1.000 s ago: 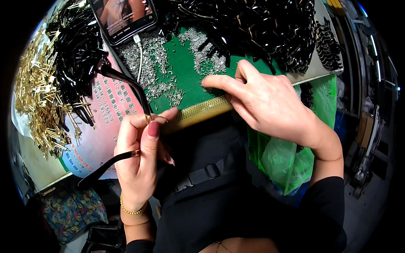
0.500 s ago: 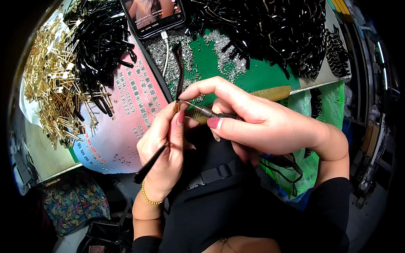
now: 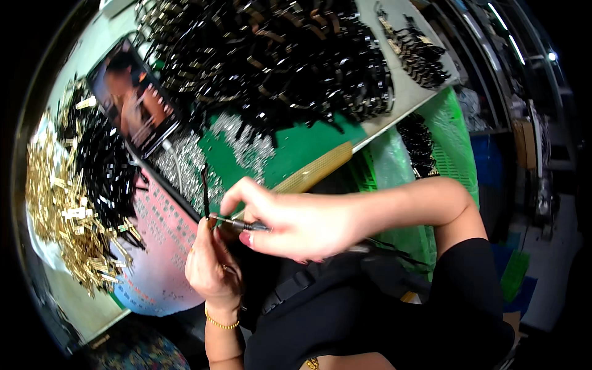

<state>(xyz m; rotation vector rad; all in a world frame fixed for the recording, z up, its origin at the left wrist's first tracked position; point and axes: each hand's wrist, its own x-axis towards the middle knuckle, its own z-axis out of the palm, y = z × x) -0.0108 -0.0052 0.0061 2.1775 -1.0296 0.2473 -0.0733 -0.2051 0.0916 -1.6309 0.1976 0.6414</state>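
My left hand (image 3: 213, 268) is closed on a thin black eyeglass temple (image 3: 206, 192), which sticks up from its fingertips. A small part at the pinch is too blurred to make out. From the right, my right hand (image 3: 302, 225) grips a slim screwdriver (image 3: 250, 226) with a dark handle and metal shaft. Its tip meets the end of the temple at my left fingertips; the exact contact is hidden. Just beyond the hands, many tiny silver screw-like pieces (image 3: 185, 157) lie on a green mat (image 3: 302, 145).
A big heap of black temples (image 3: 277, 61) covers the far table. At left are gold metal pieces (image 3: 68, 203) and more black temples (image 3: 105, 166). A phone (image 3: 111, 80) with a white cable lies between. A yellow textured strip (image 3: 314, 168) edges the table; a green bag (image 3: 453, 148) hangs right.
The whole view has swung, so the table and both hands appear lower and further left. The screwdriver still meets the piece at my left fingertips. My right hand is smeared by motion.
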